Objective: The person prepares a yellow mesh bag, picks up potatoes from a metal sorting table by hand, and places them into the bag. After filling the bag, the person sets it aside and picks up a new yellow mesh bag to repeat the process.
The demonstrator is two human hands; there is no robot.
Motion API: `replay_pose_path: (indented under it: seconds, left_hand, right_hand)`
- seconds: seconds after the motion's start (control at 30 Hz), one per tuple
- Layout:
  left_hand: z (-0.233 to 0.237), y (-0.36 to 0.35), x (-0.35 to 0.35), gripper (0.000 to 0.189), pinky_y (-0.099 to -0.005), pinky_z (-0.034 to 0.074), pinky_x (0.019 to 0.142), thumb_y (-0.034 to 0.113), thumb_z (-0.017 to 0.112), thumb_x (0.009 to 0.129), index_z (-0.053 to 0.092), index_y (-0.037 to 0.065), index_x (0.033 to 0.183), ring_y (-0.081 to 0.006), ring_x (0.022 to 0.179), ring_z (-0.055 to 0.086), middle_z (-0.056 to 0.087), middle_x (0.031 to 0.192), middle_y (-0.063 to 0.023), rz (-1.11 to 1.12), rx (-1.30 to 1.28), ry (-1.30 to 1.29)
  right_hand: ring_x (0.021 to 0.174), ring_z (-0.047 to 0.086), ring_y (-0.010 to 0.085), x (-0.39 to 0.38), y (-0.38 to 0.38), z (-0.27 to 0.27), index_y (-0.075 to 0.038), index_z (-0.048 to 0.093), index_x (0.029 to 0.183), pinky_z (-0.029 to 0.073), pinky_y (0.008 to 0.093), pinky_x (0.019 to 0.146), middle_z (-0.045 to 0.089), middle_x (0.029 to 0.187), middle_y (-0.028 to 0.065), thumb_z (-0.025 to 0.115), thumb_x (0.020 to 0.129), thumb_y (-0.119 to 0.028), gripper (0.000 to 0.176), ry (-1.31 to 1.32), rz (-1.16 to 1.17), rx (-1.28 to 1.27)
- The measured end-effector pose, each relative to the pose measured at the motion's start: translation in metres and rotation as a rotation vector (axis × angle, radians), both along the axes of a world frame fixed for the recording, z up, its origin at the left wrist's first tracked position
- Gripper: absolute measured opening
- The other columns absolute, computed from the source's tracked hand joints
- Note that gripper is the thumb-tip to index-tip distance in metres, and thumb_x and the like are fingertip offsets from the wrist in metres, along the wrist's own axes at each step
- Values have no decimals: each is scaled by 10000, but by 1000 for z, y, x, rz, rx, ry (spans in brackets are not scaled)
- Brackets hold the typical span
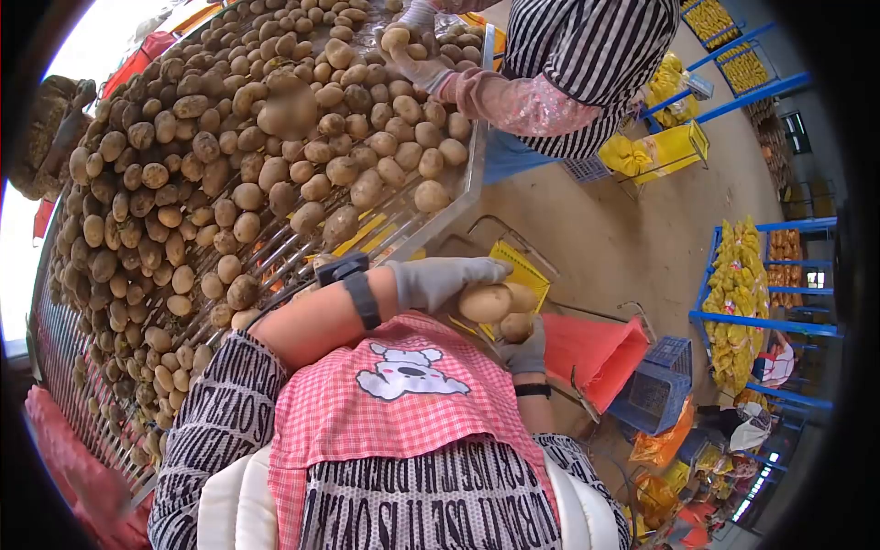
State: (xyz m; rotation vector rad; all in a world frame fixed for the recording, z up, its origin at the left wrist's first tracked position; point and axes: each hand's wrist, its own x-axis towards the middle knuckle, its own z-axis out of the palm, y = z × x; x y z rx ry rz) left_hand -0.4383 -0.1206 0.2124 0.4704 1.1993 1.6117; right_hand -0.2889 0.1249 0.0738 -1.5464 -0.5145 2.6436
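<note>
In front of my apron, several potatoes are gathered between my two gloved hands. My left hand, in a grey glove, reaches across from the left and curves over their upper side. Below and to the right, my right hand cups them, its fingers partly hidden by a smaller potato. Just beyond my hands is the yellow mesh bag on a metal frame. To the left, many loose potatoes cover the slatted sorting table.
A co-worker's gloved hand holds a potato at the table's far side. Right of me stand an open red bag on a frame and a blue plastic crate. Farther off, blue racks carry filled yellow bags.
</note>
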Motion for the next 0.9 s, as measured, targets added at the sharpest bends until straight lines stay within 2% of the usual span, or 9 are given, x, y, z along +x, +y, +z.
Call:
replay_pose_path:
  seconds: [0.03, 0.1, 0.17, 0.27, 0.33, 0.47, 0.5, 0.57, 0.9]
  left_hand:
    - [2, 16, 1, 663, -359, 413, 1090, 335, 627, 925, 402, 31, 1470, -243, 1314, 497, 500, 1426, -173, 83, -215, -348]
    - [-43, 19, 5, 651, -386, 398, 1090, 479, 506, 958, 432, 60, 1451, -287, 1299, 506, 512, 1394, -197, 77, -503, 293]
    - [-34, -8, 9, 534, -384, 377, 1097, 402, 537, 963, 512, 78, 1387, -326, 1282, 509, 525, 1366, -199, 168, -596, 386]
    - [-51, -66, -18, 295, -421, 422, 1040, 189, 625, 891, 640, 77, 1164, -348, 1152, 572, 615, 1208, -161, 582, -537, 958]
    - [-43, -119, -46, 270, -432, 455, 925, 232, 661, 793, 648, 119, 1037, -349, 1040, 586, 628, 1108, -137, 877, -934, 1219]
    - [-64, -245, -61, 597, -513, 265, 1105, 409, 674, 824, 564, 170, 1359, -325, 1324, 424, 506, 1411, -151, 961, -1800, 1117]
    - [-51, -268, -48, 620, -512, 241, 1135, 392, 687, 815, 539, 199, 1386, -318, 1359, 396, 489, 1430, -148, 681, -1786, 807]
    - [-80, -290, -16, 607, -503, 235, 1145, 352, 718, 794, 547, 201, 1357, -315, 1345, 410, 517, 1393, -138, 764, -1732, 1142]
    - [-75, -274, 0, 443, -466, 344, 1094, 267, 745, 765, 581, 132, 1154, -317, 1193, 541, 607, 1210, -127, 737, -1479, 916]
  right_hand:
    - [1078, 596, 341, 1, 3, 4, -72, 512, 1310, 564, 479, 884, 577, 1237, 183, 536, 945, -472, 542, 1, 14, -2]
    - [1081, 596, 356, -5, 1, 4, -20, 443, 1338, 575, 472, 886, 545, 1285, 190, 562, 931, -482, 626, -45, -111, 82]
    - [1111, 620, 319, -7, 4, 5, -32, 454, 1344, 576, 440, 892, 542, 1321, 163, 544, 948, -483, 607, -171, -62, 121]
    - [1097, 634, 314, -13, 4, 10, -11, 421, 1350, 599, 401, 855, 539, 1324, 188, 541, 968, -411, 566, -145, 62, 57]
    - [1088, 645, 285, -22, -2, 7, -9, 445, 1338, 603, 380, 838, 569, 1302, 170, 523, 984, -383, 521, -103, 142, 40]
    - [1021, 680, 227, -61, -30, 21, -22, 533, 1288, 611, 340, 791, 650, 1219, 111, 470, 1023, -317, 401, -5, 306, 16]
    - [1021, 680, 227, -72, -39, 24, -22, 533, 1288, 611, 340, 791, 650, 1219, 111, 470, 1023, -317, 401, 1, 327, 17]
    - [1003, 689, 223, -94, -53, 33, -41, 572, 1255, 612, 339, 784, 661, 1198, 109, 459, 1028, -318, 376, 102, 476, -42]
    - [959, 657, 138, -217, -225, 113, -48, 554, 1273, 552, 273, 781, 649, 1123, 75, 540, 1012, -210, 307, 661, 1322, 640]
